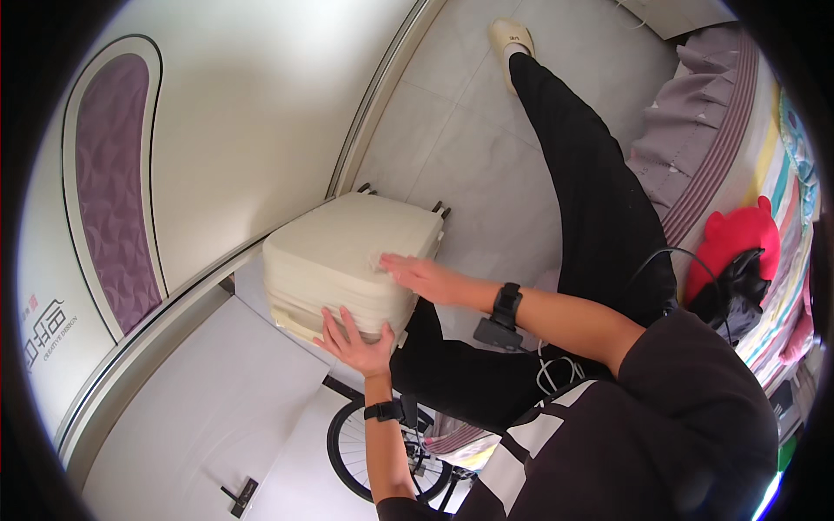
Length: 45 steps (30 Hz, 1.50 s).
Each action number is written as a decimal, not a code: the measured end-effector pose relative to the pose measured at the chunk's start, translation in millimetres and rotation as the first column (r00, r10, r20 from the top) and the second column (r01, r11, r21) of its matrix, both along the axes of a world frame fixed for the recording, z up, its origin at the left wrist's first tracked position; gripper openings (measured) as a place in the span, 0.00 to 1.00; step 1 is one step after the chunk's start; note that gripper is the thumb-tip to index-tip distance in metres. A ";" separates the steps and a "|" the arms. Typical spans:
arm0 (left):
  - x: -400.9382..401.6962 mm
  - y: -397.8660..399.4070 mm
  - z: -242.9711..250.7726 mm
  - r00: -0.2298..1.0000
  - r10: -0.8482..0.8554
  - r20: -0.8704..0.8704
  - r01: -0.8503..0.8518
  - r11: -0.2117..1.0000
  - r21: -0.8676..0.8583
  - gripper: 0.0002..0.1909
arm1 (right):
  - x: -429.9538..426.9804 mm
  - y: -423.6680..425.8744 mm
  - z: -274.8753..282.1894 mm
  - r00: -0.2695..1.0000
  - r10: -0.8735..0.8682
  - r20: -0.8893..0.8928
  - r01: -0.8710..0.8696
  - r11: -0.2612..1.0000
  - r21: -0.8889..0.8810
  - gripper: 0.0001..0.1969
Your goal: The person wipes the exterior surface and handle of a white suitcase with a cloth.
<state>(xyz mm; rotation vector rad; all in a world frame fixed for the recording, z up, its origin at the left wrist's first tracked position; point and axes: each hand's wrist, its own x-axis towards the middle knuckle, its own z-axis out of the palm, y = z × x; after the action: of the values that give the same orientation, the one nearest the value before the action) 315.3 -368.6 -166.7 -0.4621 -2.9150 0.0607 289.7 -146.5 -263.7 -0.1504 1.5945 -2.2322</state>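
Observation:
A cream hard-shell suitcase lies tilted on its side before me, its wheels towards the top of the view and a handle on its near left side. My left hand grips its lower corner, fingers spread and thumb apart. Flat against the upper face near the right edge is my right hand, fingers together. A small whitish, crumpled patch shows at those fingertips; whether it is a tissue or a mark, and whether it is held, I cannot tell. Both wrists wear black straps with small grey devices.
White sliding door panels run along the left, with a floor track. My legs in black trousers flank the suitcase. At right stands a bed with a striped cover and a red plush item. A bicycle wheel is below.

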 end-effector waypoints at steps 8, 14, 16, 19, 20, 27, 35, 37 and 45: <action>-15.5 21.6 -0.8 0.998 -0.068 0.005 0.068 0.998 0.002 0.45 | -59.6 -21.0 -169.0 0.930 0.061 0.362 -0.208 0.901 0.381 0.29; 3.4 -0.1 -5.7 1.000 0.002 -0.012 -0.002 1.000 -0.018 0.44 | -36.2 -32.5 20.5 0.986 0.066 -0.152 -0.038 0.983 0.180 0.28; 2.2 0.8 -6.3 0.999 0.000 -0.035 0.000 1.000 0.005 0.44 | -13.2 -25.9 34.6 0.974 0.022 -0.225 0.024 0.980 0.198 0.29; -0.1 3.3 -2.5 0.999 -0.013 -0.039 0.015 0.999 0.039 0.45 | 8.6 -7.0 31.9 0.923 -0.085 -0.376 0.144 0.981 0.132 0.28; -1.3 5.1 -0.9 1.000 -0.028 -0.013 0.029 0.998 0.048 0.46 | 10.6 -1.2 26.0 0.957 -0.070 -0.282 0.114 0.983 0.143 0.29; -4.9 8.8 6.9 0.999 -0.007 -0.040 0.011 0.994 0.106 0.47 | 3.2 -9.3 29.0 1.000 -0.024 -0.014 0.027 0.951 0.309 0.38; -9.8 25.1 6.0 0.996 0.076 -0.043 -0.071 0.991 0.115 0.46 | -92.4 -28.1 42.3 0.984 0.179 0.025 -0.176 0.917 0.359 0.42; -6.3 22.9 4.2 0.995 0.084 -0.046 -0.078 0.990 0.115 0.46 | -96.8 -27.8 36.9 0.976 0.197 0.093 -0.216 0.934 0.287 0.42; 5.5 -0.7 13.6 0.999 0.028 -0.018 -0.025 0.989 0.148 0.43 | 14.2 -2.0 45.2 0.975 0.169 -0.147 -0.104 0.923 0.371 0.39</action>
<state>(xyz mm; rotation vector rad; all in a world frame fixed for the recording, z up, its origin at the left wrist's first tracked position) 320.8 -369.2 -153.1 -0.3952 -2.8795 -0.1450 303.9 -148.5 -218.5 -0.3528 1.9934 -1.8246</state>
